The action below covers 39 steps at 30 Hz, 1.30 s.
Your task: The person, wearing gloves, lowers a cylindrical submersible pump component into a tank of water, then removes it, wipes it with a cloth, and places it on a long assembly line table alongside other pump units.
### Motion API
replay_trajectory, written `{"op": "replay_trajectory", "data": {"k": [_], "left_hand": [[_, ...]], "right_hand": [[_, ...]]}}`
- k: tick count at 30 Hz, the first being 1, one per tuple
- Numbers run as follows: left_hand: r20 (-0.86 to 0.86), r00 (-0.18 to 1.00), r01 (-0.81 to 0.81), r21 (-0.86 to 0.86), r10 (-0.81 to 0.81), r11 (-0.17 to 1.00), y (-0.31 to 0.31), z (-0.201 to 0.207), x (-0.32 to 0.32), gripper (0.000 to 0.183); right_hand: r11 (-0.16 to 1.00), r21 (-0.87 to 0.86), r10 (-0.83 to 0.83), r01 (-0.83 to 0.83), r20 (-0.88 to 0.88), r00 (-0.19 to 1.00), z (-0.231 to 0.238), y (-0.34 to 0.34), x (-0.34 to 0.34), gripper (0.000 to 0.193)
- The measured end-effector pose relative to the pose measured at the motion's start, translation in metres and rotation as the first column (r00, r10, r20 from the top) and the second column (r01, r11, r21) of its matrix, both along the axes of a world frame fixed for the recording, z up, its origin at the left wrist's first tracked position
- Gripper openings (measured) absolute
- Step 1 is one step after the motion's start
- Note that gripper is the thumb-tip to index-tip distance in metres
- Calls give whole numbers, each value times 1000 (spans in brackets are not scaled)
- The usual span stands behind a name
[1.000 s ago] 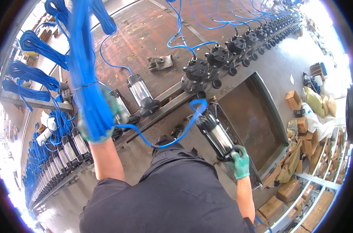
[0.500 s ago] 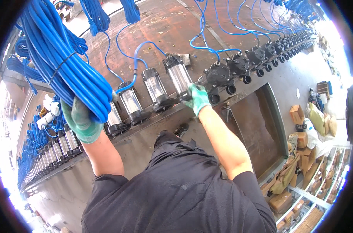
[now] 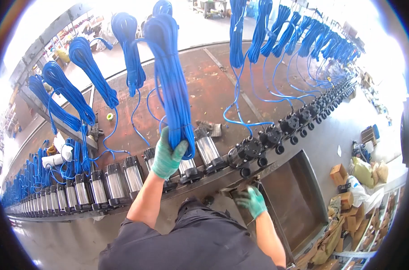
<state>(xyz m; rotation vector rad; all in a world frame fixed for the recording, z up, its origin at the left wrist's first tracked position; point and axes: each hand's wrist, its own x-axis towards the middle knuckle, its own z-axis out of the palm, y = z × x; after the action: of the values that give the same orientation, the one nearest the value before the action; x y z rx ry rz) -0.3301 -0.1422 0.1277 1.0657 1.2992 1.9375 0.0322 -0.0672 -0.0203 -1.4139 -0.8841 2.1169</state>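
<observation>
My left hand [image 3: 166, 158], in a green-coated glove, is closed round the lower end of a bundled coil of blue cable [image 3: 170, 85]. The coil stands upright in front of me, its upper end level with other hanging coils; whether it touches a hook I cannot tell. Behind it and partly hidden is a row of silver-bodied pump motors [image 3: 207, 150] with black ends, lying along the bench edge. My right hand [image 3: 254, 202], gloved alike, is empty with fingers apart, above a metal frame in front of the bench and away from the motors.
Black pump ends [image 3: 247, 152] with blue leads line the bench edge to the right. More blue coils [image 3: 238, 36] hang along the far side. A rusty metal tray [image 3: 292, 198] stands at front right, beside cardboard boxes [image 3: 338, 174]. A green tape roll [image 3: 110, 116] lies on the bench [image 3: 195, 76].
My left hand has carried the coil right and away from me, turning it upright. My right hand has let go of a motor and drawn back toward the lower right. The view has shifted.
</observation>
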Motion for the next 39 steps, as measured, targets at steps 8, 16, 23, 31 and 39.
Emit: {"op": "replay_trajectory", "data": {"k": [8,16,23,31,39], "left_hand": [[-548,775,-318,91,315,944,84,32,-19,42],[-612,657,-427,180,441,886,161,89,-37,31],[-531,787,-462,-171,313,870,190,-1,-59,27],[-506,785,-391,45,358,919,142,-16,-52,31],[-477,769,-353,237,425,905,153,68,-42,36]], "right_hand": [[899,-37,-431,437,98,897,-40,-68,145,40],[801,-63,-589,595,96,803,-48,-101,167,32],[805,-79,-584,588,69,809,-37,-112,150,31],[777,-93,-612,623,121,782,-37,-116,160,27],[861,-20,-501,508,130,856,-14,-93,131,21]]}}
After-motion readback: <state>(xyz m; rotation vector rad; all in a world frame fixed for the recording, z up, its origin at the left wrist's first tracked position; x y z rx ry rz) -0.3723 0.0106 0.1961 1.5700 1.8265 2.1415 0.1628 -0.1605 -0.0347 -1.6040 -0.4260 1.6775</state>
